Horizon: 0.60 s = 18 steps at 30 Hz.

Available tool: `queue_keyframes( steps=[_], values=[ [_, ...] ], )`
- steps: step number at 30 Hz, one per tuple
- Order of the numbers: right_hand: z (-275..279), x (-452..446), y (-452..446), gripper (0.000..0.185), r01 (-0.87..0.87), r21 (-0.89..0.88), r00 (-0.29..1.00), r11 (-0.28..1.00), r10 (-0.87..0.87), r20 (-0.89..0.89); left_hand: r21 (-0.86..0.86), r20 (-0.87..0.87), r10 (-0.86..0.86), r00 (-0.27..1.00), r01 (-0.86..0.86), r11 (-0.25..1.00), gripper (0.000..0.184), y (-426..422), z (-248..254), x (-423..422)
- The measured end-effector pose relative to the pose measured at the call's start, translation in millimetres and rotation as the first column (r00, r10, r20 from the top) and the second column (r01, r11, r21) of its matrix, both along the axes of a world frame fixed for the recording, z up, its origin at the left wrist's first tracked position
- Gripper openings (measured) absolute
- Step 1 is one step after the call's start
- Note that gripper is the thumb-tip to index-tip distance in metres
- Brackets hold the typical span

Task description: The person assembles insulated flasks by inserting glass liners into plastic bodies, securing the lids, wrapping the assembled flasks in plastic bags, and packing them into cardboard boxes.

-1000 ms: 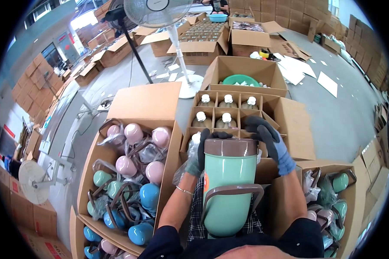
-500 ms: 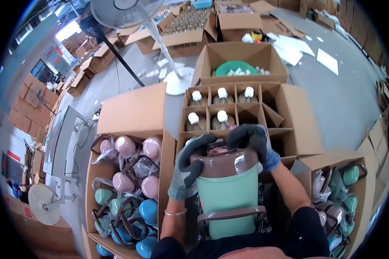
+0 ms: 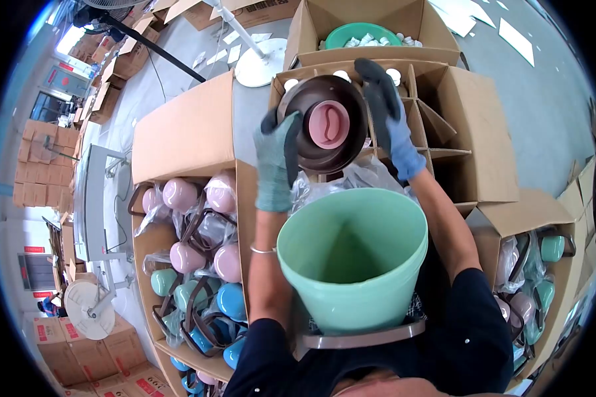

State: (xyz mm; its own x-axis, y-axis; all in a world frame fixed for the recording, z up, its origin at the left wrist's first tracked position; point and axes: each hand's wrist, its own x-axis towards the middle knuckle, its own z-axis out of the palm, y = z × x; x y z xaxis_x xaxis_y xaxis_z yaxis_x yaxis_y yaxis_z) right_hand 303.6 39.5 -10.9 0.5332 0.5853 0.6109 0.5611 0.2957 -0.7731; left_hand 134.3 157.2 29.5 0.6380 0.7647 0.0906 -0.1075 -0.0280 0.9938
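Observation:
My gloved left hand (image 3: 278, 155) grips the left edge of a round dark brown lid (image 3: 304, 157), whose pink centre piece (image 3: 329, 124) faces me. At the lid's right side, my gloved right hand (image 3: 387, 119) has its fingers stretched out; whether it touches the lid is unclear. Below them a mint green container (image 3: 351, 304) stands open at my lap, nothing visible inside, with a brown handle (image 3: 367, 339) across its near side. Clear plastic wrap (image 3: 357, 177) lies just beyond its rim.
A divided carton (image 3: 480, 126) with white-capped bottles is ahead. Behind it, another carton holds a green basin (image 3: 361, 32) of white caps. Cartons of pink, green and blue containers stand left (image 3: 244, 225) and right (image 3: 523, 215). A fan stand (image 3: 261, 63) is back left.
The brown lid has come off the green container and moved forward in my left hand, its pink centre now showing. My right hand has moved forward and opened. The view has tilted down.

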Motion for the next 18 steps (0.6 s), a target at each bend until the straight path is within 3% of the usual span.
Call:
queue_keyframes(
  steps=[2, 3, 4, 6, 7, 8, 9, 10, 11, 12, 13, 14, 16, 18],
  values=[
    [17, -20, -16, 0.065, 0.100, -0.084, 0.893, 0.991, -0.052, 0.448, -0.159, 0.137, 0.150, 0.979, -0.128, 0.979, 0.031, -17, -23, 11],
    [1, -26, -20, 0.065, 0.139, -0.152, 0.883, 0.979, -0.053, 0.466, -0.291, 0.189, 0.261, 0.947, -0.200, 0.936, 0.028, -25, -33, 21],
    [-1, -22, -30, 0.058, -0.004, -0.593, 0.998, 0.805, 0.038, 0.045, -0.110, -0.046, 0.337, 0.941, -0.340, 0.934, 0.042, -22, -61, 22],
    [-11, 13, -32, 0.051, -0.259, -0.552, 0.941, 0.793, 0.079, -0.328, -0.023, -0.137, 0.411, 0.901, -0.417, 0.909, 0.043, -26, -88, 30],
    [-50, 51, -26, 0.041, 0.028, -0.382, 0.996, 0.924, 0.008, 0.091, -0.043, -0.107, 0.410, 0.906, -0.417, 0.908, 0.043, -31, -100, 32],
    [-38, 69, -23, 0.038, 0.225, -0.368, 0.955, 0.902, -0.129, 0.268, -0.072, -0.083, 0.388, 0.918, -0.394, 0.916, 0.043, -36, -110, 35],
    [-56, 107, -5, 0.037, 0.349, -0.378, 0.925, 0.857, -0.251, 0.285, -0.110, -0.053, 0.360, 0.932, -0.363, 0.925, 0.044, -44, -121, 39],
    [-82, 145, 10, 0.039, 0.457, -0.359, 0.859, 0.814, -0.299, 0.415, -0.167, -0.018, 0.328, 0.944, -0.326, 0.930, 0.044, -54, -130, 42],
    [-84, 159, 13, 0.051, 0.506, -0.387, 0.800, 0.771, -0.251, 0.546, -0.236, 0.026, 0.303, 0.952, -0.289, 0.928, 0.044, -62, -137, 45],
    [-125, 190, 24, 0.064, 0.554, -0.481, 0.774, 0.679, -0.207, 0.598, -0.330, 0.094, 0.274, 0.957, -0.229, 0.916, 0.045, -71, -142, 50],
    [-158, 209, 27, 0.063, 0.491, -0.661, 0.850, 0.567, -0.143, 0.507, -0.446, 0.187, 0.231, 0.955, -0.127, 0.886, 0.045, -73, -143, 47],
    [-151, 192, 21, 0.050, 0.400, -0.651, 0.914, 0.645, -0.222, 0.341, -0.556, 0.285, 0.201, 0.937, -0.009, 0.831, 0.045, -74, -145, 46],
    [-151, 194, 29, 0.041, 0.506, -0.684, 0.862, 0.525, -0.284, 0.420, -0.680, 0.466, 0.161, 0.870, 0.237, 0.694, 0.046, -70, -139, 41],
    [-143, 188, 20, 0.039, 0.556, -0.574, 0.810, 0.601, -0.236, 0.538, -0.710, 0.588, 0.135, 0.797, 0.429, 0.559, 0.047, -67, -133, 40]
  ],
)
